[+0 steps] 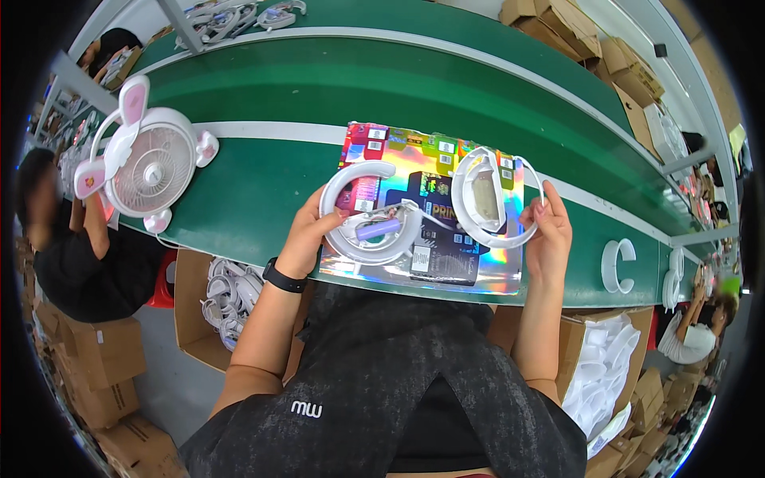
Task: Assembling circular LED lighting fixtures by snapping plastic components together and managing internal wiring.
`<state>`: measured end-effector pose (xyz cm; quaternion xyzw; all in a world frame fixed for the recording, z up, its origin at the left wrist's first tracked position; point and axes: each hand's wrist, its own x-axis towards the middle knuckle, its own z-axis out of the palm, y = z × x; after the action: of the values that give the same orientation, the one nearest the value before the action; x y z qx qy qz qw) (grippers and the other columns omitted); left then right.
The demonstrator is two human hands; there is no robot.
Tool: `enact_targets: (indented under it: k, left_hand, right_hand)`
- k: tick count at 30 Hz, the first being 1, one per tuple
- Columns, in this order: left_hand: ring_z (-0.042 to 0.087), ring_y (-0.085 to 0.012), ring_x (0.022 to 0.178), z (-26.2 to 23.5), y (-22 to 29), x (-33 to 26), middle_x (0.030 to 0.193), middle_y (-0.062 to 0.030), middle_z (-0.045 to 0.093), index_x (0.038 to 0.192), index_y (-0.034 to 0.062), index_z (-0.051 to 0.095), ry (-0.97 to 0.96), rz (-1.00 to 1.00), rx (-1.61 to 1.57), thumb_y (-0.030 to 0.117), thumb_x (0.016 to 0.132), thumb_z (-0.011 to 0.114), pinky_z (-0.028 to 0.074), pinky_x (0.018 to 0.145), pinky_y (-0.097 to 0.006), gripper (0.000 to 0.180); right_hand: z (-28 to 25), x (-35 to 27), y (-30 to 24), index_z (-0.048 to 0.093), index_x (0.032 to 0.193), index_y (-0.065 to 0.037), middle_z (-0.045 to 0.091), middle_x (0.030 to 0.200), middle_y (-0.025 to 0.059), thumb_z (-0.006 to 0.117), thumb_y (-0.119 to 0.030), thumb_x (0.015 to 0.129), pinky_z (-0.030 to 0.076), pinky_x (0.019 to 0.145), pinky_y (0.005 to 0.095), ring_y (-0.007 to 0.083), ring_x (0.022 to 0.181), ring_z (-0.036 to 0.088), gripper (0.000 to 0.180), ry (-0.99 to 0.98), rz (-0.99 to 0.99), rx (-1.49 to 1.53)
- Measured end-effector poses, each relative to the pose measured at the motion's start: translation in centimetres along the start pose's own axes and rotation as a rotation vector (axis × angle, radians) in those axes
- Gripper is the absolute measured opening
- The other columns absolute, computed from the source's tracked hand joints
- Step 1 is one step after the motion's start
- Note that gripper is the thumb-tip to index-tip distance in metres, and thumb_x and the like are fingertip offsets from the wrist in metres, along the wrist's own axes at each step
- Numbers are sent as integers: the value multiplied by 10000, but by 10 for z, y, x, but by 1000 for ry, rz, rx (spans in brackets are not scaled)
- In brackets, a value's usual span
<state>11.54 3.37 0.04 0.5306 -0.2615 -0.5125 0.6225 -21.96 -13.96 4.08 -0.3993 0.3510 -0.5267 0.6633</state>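
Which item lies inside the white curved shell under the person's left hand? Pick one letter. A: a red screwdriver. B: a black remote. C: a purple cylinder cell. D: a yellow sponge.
C: a purple cylinder cell lies in the open channel of the white curved shell that the left hand holds over the shiny holographic sheet.
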Motion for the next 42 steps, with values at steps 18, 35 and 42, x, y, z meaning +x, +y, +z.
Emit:
enact_targets:
  k: [18, 35, 42]
  left_hand:
    - [677, -164, 980, -9, -20, 7, 1147, -67, 669, 1394, 120, 481, -69, 22, -20, 658, 949, 423, 596, 700, -296, 700]
    - [723, -247, 890, 6, 18, -5, 1254, -162, 618, 1534, 190, 229, -180, -205, 21, 569, 880, 570, 602, 631, -383, 829]
    - [554, -315, 1229, 62, 26, -1, 1375, -251, 512, 1464, -31, 307, -30, 108, 433, 401, 829, 703, 450, 1010, -354, 864]
  right_hand:
    - [92, -50, 78, 654, 1001, -98, 645, 867, 54, 719, 0, 690, 385, 1028, 530, 274, 990, 612, 332, -924, -980, -892]
    - [67, -14, 114, 429, 1399, -46, 306, 1526, 235, 563, -287, 932, 220, 1155, 524, 388, 1428, 269, 542, -480, -716, -793]
    - [60, 7, 115, 406, 1413, 16, 541, 1329, 175, 544, -175, 917, 401, 1059, 406, 290, 1216, 543, 550, -561, 72, 63]
